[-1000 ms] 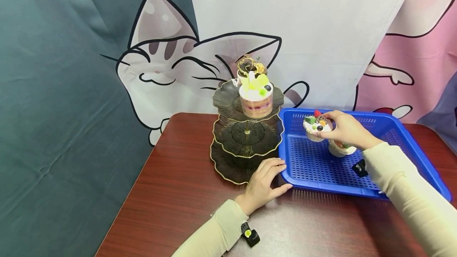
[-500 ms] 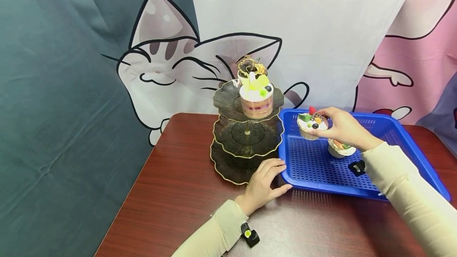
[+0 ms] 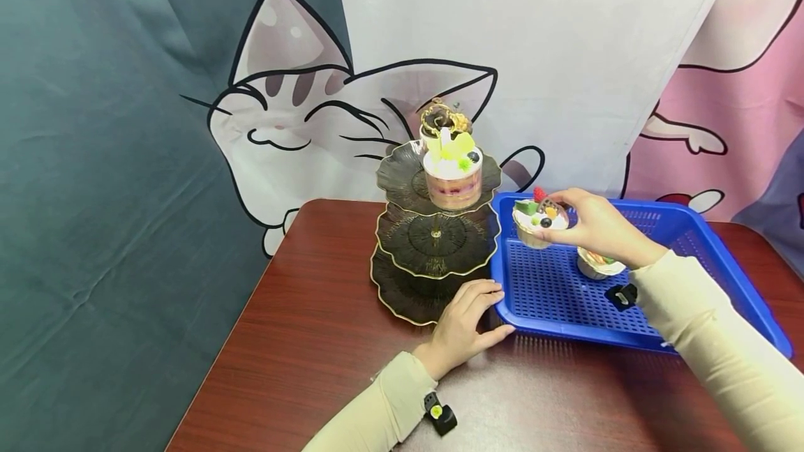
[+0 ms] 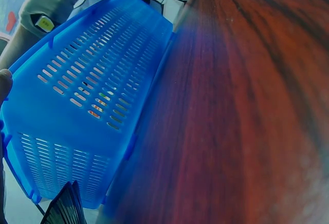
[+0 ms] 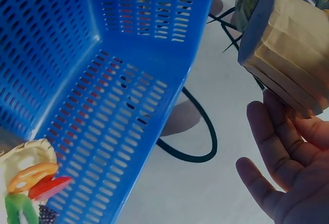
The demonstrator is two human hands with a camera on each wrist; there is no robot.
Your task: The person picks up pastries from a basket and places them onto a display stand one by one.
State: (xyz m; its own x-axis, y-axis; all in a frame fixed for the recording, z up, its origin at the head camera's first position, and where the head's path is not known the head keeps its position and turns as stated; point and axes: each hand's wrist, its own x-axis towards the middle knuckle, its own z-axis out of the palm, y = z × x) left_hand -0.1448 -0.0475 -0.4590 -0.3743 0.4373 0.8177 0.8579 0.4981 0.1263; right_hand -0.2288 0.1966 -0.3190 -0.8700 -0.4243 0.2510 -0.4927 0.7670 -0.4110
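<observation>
My right hand (image 3: pixel 597 227) pinches a cupcake (image 3: pixel 530 234) topped with white cream, a raspberry, a blueberry and a brown lattice piece. It holds the cupcake above the left part of a blue plastic basket (image 3: pixel 578 332). The right wrist view shows the pale paper-wrapped side and base of this cupcake (image 5: pixel 288 49). A second cupcake (image 3: pixel 595 267) with fruit on top stands in the basket below the right hand. At the basket's front left corner, my left hand (image 3: pixel 461 323) rests with its fingertips on the rim and its thumb along the front edge.
A dark three-tier stand (image 3: pixel 433 239) with gold wavy edges is just left of the basket. Its top tier bears a layered dessert cup (image 3: pixel 453 187) and, behind that, a chocolate dessert (image 3: pixel 433 121). A cartoon-printed cloth (image 3: pixel 402 19) hangs behind the reddish-brown table (image 3: pixel 301 326).
My right hand has moved left with the cupcake, away from the cupcake standing in the basket. My left hand stays at the basket's corner.
</observation>
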